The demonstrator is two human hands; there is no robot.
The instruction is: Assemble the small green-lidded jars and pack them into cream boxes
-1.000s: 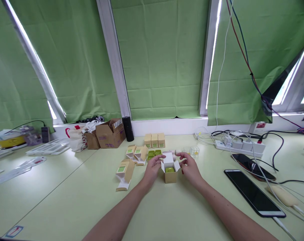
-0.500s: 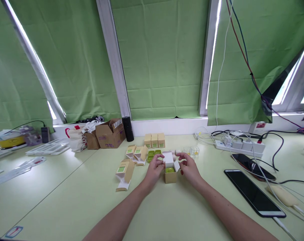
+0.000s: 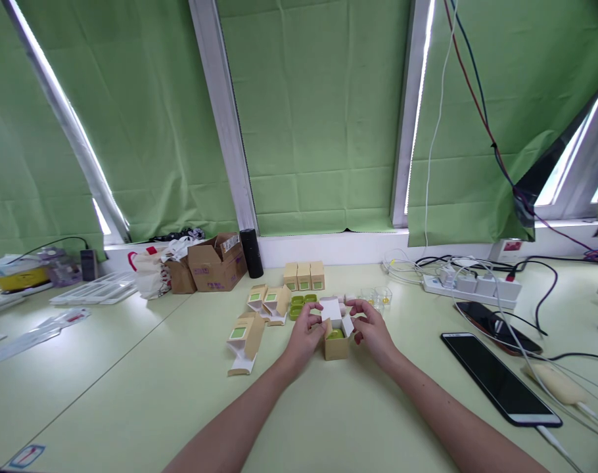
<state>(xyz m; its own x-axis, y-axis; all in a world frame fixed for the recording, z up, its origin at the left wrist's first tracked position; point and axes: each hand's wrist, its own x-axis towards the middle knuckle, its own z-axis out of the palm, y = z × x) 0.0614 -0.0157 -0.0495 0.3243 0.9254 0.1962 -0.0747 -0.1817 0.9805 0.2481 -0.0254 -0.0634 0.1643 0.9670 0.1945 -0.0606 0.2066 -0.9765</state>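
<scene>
Folding inward is the left side flap (image 3: 328, 326) of the small cardboard box (image 3: 336, 350), which is standing upright on the desk (image 3: 309, 420) between the person's two hands. A second ago that flap was splaying outward; now it is leaning over the mouth and hiding part of the green item (image 3: 335, 334) sitting inside. The change is leaving the box a little less open, by the look of it, with one side being turned in while the rest of the top is waiting.

The left hand (image 3: 303, 338) is curling beside the box, its fingertips reaching the flap's edge; whether thumb and finger are pinching the card or only pushing it, I cannot tell. The right hand (image 3: 375, 332) is keeping its fingers loosely bent and parted close by the right side flap (image 3: 347, 326), without clearly gripping anything. That flap is sticking up and outward, and the white-lined lid flap (image 3: 330, 309) is rising at the back.

Just behind the left hand, green containers (image 3: 297, 311) are sitting in a cluster. Farther left, an opened carton (image 3: 248, 332) is lying on the desk, with two more (image 3: 276, 301) resting behind it. Three closed boxes (image 3: 304, 276) are standing in a row toward the wall, and clear cups (image 3: 378, 299) are grouping beyond the right hand.
</scene>
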